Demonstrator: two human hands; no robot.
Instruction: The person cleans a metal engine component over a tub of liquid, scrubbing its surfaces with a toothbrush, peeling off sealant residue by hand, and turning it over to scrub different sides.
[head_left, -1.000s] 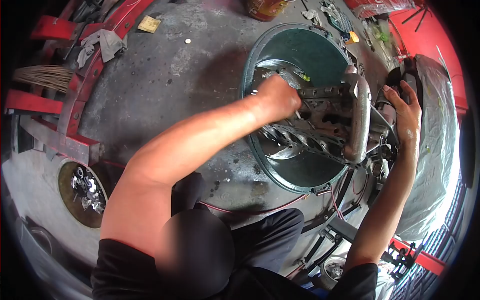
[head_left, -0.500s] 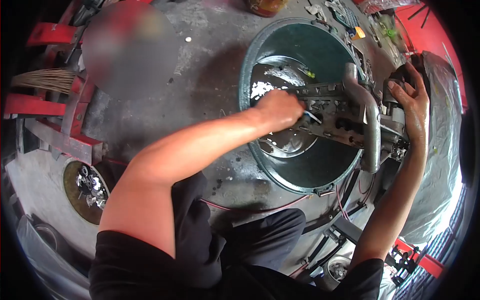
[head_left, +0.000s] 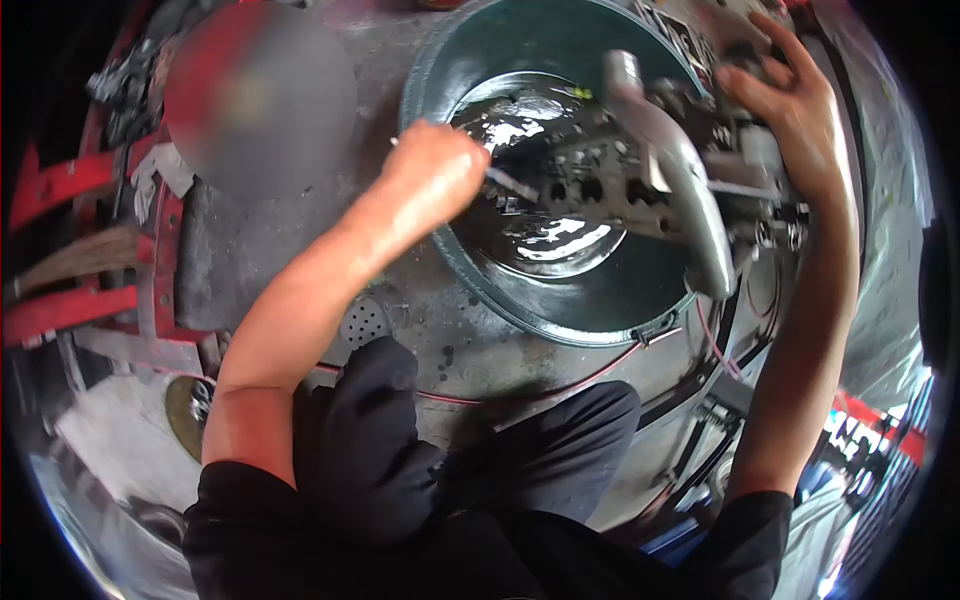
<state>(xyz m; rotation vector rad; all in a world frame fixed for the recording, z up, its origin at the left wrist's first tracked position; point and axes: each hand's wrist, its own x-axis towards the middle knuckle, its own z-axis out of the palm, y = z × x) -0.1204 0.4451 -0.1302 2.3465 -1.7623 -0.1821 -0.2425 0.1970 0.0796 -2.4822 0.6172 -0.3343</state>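
Observation:
My left hand is closed around a slim, pale-shafted tool; blur hides what kind it is. Its end reaches toward a greasy metal engine cylinder head, which is held tilted over a large green tub. A thick bent metal pipe crosses the cylinder head. My right hand grips the far right end of the engine part, fingers curled about a dark fitting there. Dark, shiny liquid lies in the bottom of the tub.
Red metal frames and a bundle of bristles stand at left. A round pan sits below them. Plastic sheeting covers something at right. A red hose runs along the floor before my knees.
My left hand has drawn back left from the cylinder head, with the slim tool in it. The view has shifted, so the tub appears higher and further left. My right hand keeps its grip.

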